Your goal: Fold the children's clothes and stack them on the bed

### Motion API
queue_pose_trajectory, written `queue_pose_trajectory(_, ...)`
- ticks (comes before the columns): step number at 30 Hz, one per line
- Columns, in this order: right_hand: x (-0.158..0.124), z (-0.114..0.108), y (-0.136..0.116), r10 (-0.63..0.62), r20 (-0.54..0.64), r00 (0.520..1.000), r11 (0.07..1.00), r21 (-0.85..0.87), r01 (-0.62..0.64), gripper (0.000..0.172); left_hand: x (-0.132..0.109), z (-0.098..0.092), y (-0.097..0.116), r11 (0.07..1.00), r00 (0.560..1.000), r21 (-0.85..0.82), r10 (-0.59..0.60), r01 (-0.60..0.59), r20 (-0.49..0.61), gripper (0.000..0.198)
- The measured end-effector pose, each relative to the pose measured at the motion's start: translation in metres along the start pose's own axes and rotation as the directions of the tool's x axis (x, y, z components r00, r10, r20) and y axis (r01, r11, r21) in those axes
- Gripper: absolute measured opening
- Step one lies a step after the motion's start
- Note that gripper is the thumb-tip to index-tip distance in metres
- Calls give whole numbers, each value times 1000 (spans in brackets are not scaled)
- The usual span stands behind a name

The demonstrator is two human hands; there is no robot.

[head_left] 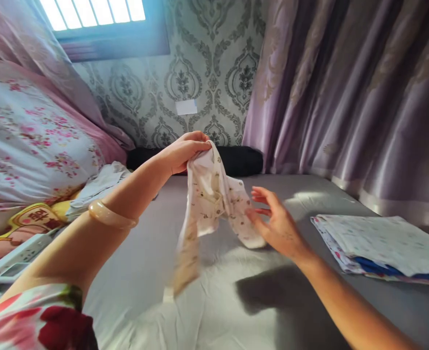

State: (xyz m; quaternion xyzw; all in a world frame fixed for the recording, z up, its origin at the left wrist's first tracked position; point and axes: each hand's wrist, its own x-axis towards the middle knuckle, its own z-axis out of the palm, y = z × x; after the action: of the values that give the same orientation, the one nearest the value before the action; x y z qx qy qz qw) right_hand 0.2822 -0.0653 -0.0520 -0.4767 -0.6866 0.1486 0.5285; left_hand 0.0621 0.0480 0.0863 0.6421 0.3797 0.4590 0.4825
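My left hand (185, 150) is closed on the top edge of a small white garment with a tiny printed pattern (209, 194), holding it up above the grey bed sheet (145, 272). The cloth hangs down, and its lower end is blurred by motion. My right hand (274, 221) is open, fingers spread, touching the garment's right lower part just above the sheet. A pale bangle (110, 216) sits on my left forearm.
Folded patterned clothes (378, 245) are stacked on the bed at the right. A floral quilt (28, 146) and loose cloths (97, 187) are piled at the left. A black bolster (236, 160) lies against the wallpapered wall. Purple curtains (345, 97) hang on the right.
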Motion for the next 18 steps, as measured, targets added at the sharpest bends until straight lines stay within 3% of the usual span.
queue_pose_trajectory(3, -2, 20, -10, -1, 118, 993, 1000, 10, 0, 70, -7, 19, 4, 995, 1000, 103, 19, -18, -6, 14)
queue_pose_trajectory(5, -7, 28, -15, -4, 83, 997, 998, -65, 9, 73, -10, 27, 3, 985, 998, 172, 36, -29, -42, 14)
queue_pose_trajectory(8, -12, 36, -28, -106, -113, 988, 979, -188, 83, 59, -15, 32, -4, 981, 995, 196, 18, 2, -100, 14)
queue_pose_trajectory(10, -14, 40, -36, -156, -176, 972, 971, -207, 118, 43, -18, 33, -9, 987, 992, 153, -30, 49, -126, 13)
queue_pose_trajectory(13, -15, 49, -39, -129, -133, 983, 980, -170, 105, 31, -21, 31, -15, 994, 988, 63, -86, 94, -127, 12)
queue_pose_trajectory(18, -1, 50, -18, 15, -61, 998, 998, -59, -19, 16, -28, 21, -16, 996, 992, -21, -88, 87, -91, 16)
